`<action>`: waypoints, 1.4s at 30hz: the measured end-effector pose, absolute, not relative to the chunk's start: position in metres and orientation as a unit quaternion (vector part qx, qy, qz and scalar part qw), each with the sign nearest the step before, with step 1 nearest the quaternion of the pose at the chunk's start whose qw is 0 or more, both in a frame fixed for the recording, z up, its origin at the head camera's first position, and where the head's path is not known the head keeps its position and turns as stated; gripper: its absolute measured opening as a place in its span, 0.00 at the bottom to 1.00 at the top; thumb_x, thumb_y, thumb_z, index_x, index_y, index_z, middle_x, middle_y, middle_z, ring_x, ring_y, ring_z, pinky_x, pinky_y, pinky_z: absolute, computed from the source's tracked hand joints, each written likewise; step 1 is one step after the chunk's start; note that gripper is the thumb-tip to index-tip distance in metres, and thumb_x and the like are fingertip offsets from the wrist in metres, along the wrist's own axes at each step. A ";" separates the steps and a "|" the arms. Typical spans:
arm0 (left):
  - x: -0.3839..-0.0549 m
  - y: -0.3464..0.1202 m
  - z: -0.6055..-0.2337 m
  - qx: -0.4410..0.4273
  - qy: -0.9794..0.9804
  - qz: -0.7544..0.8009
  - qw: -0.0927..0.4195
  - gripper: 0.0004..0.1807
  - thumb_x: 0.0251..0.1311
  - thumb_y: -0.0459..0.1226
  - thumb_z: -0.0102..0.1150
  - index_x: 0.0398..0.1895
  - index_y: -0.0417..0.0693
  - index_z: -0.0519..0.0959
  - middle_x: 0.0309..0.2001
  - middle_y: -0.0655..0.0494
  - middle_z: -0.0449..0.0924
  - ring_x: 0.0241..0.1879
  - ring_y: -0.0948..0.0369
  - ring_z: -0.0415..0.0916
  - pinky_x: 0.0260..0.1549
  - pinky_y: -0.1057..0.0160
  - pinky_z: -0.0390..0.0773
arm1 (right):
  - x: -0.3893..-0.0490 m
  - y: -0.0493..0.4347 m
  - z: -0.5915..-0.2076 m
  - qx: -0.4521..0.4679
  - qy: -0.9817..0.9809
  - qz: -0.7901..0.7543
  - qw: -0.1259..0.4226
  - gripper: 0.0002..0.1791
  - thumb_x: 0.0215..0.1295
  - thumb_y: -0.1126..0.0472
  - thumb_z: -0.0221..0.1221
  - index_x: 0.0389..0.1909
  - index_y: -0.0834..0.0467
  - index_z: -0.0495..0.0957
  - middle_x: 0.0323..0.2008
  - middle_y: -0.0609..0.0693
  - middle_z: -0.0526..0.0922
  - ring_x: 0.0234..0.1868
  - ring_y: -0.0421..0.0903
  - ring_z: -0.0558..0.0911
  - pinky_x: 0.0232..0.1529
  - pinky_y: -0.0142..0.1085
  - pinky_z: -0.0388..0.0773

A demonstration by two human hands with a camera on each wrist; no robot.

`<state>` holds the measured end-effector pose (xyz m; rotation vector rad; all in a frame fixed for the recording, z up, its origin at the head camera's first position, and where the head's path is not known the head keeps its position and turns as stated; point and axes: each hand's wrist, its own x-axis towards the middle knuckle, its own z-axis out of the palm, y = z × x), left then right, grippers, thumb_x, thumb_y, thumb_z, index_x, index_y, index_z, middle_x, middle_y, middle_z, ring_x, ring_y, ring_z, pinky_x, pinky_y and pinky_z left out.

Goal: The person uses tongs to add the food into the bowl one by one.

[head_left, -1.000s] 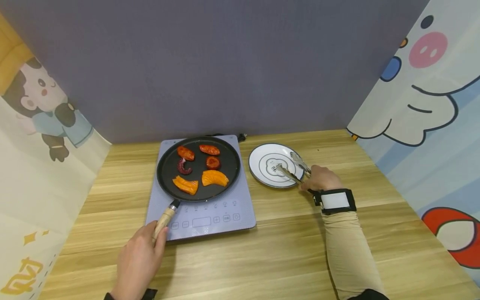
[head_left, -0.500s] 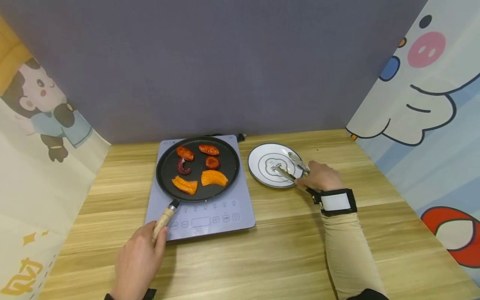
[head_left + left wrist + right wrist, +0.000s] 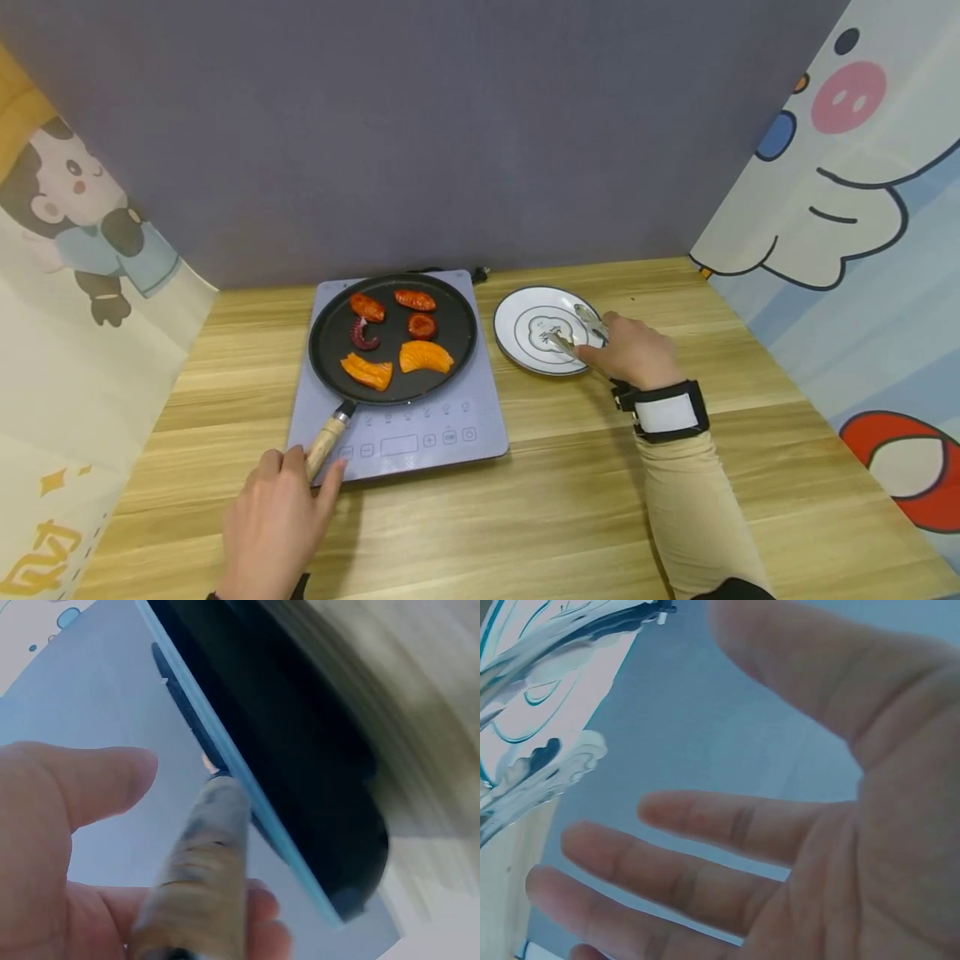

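Note:
My left hand (image 3: 273, 525) is at the wooden handle (image 3: 326, 446) of a black frying pan (image 3: 393, 335). In the left wrist view the thumb (image 3: 112, 780) stands apart from the handle, and other fingers lie loosely behind it. Inside the pan lie two scored sausage pieces (image 3: 415, 300), a round reddish piece (image 3: 422, 326), a curled tentacle (image 3: 363, 335) and two orange slices (image 3: 426, 357). My right hand (image 3: 636, 350) is beside a white plate (image 3: 513, 321), its fingers spread and holding nothing. Metal tongs (image 3: 547, 784) rest across the plate, apart from the fingers.
The pan stands on a lilac induction cooker (image 3: 450, 462) with touch buttons along its front. A black cable (image 3: 480, 274) shows behind it. A grey panel (image 3: 480, 142) closes off the back of the wooden table (image 3: 540, 500), and printed cartoon curtains (image 3: 832, 200) hang at both sides.
My left hand has loosened from the pan handle, its thumb moving away to the right. The right hand has let go of the tongs and opened. Pan, food and plate stay put.

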<state>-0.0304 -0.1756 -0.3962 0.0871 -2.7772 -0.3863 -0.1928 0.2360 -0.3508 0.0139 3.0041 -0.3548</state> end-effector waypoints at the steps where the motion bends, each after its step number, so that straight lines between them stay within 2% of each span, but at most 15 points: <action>1: -0.031 -0.175 -0.395 0.030 -0.975 -0.134 0.173 0.27 0.53 0.52 0.66 0.29 0.32 0.74 0.22 0.47 0.66 0.15 0.55 0.60 0.07 0.59 0.56 | -0.192 0.234 -0.350 0.004 0.992 -0.115 0.054 0.46 0.56 0.35 0.59 0.64 0.66 0.65 0.53 0.69 0.76 0.49 0.66 0.77 0.40 0.61 0.71; 9: -0.042 -0.173 -0.386 -0.034 -0.961 -0.089 0.258 0.32 0.48 0.51 0.67 0.39 0.26 0.76 0.26 0.35 0.73 0.17 0.47 0.68 0.12 0.52 0.62 | -0.180 0.217 -0.337 -0.012 0.995 -0.099 0.024 0.48 0.56 0.31 0.58 0.64 0.64 0.66 0.53 0.67 0.77 0.49 0.65 0.78 0.41 0.60 0.72; 14: -0.054 -0.167 -0.377 -0.056 -0.954 -0.070 0.286 0.34 0.49 0.54 0.65 0.39 0.27 0.76 0.27 0.36 0.74 0.18 0.44 0.70 0.13 0.50 0.63 | -0.176 0.206 -0.335 -0.036 0.995 -0.093 -0.001 0.44 0.58 0.32 0.57 0.63 0.63 0.69 0.50 0.64 0.79 0.46 0.63 0.80 0.38 0.57 0.74; 17: -0.061 -0.162 -0.371 -0.067 -0.952 -0.069 0.291 0.34 0.49 0.55 0.65 0.39 0.28 0.76 0.27 0.37 0.74 0.19 0.44 0.71 0.14 0.50 0.63 | -0.174 0.202 -0.336 -0.053 0.994 -0.094 -0.027 0.41 0.60 0.33 0.57 0.61 0.62 0.71 0.49 0.63 0.80 0.43 0.61 0.81 0.36 0.56 0.75; 21: -0.069 -0.155 -0.363 -0.082 -0.950 -0.083 0.291 0.34 0.50 0.54 0.66 0.42 0.28 0.77 0.29 0.36 0.75 0.21 0.44 0.72 0.18 0.48 0.66 | -0.172 0.196 -0.336 -0.082 0.987 -0.107 -0.088 0.35 0.60 0.36 0.58 0.56 0.60 0.76 0.42 0.60 0.83 0.36 0.59 0.83 0.29 0.52 0.75; 25: -0.076 -0.147 -0.357 -0.110 -0.946 -0.108 0.286 0.30 0.51 0.51 0.67 0.40 0.29 0.79 0.29 0.38 0.75 0.23 0.45 0.71 0.21 0.49 0.69 | -0.169 0.191 -0.337 -0.113 0.974 -0.120 -0.156 0.29 0.58 0.39 0.62 0.48 0.59 0.80 0.35 0.57 0.85 0.28 0.56 0.82 0.23 0.50 0.74; 28: -0.081 -0.141 -0.352 -0.128 -0.942 -0.120 0.286 0.29 0.52 0.50 0.67 0.40 0.29 0.80 0.29 0.39 0.75 0.24 0.46 0.72 0.24 0.50 0.69 | -0.167 0.188 -0.337 -0.136 0.964 -0.126 -0.191 0.27 0.58 0.40 0.63 0.46 0.59 0.81 0.33 0.55 0.85 0.25 0.55 0.82 0.21 0.49 0.73; 35: -0.089 -0.130 -0.344 -0.143 -0.939 -0.132 0.284 0.31 0.51 0.51 0.68 0.47 0.32 0.80 0.36 0.38 0.76 0.30 0.45 0.73 0.30 0.51 0.71 | -0.163 0.178 -0.337 -0.167 0.952 -0.119 -0.227 0.24 0.56 0.40 0.64 0.41 0.57 0.82 0.29 0.51 0.83 0.24 0.51 0.80 0.21 0.46 0.73; 42: -0.096 -0.125 -0.339 -0.158 -0.937 -0.144 0.276 0.33 0.52 0.53 0.67 0.52 0.35 0.78 0.45 0.36 0.76 0.42 0.42 0.73 0.40 0.46 0.72 | -0.163 0.162 -0.332 -0.180 0.944 -0.133 -0.242 0.23 0.58 0.39 0.62 0.40 0.55 0.83 0.31 0.49 0.84 0.29 0.49 0.81 0.24 0.45 0.74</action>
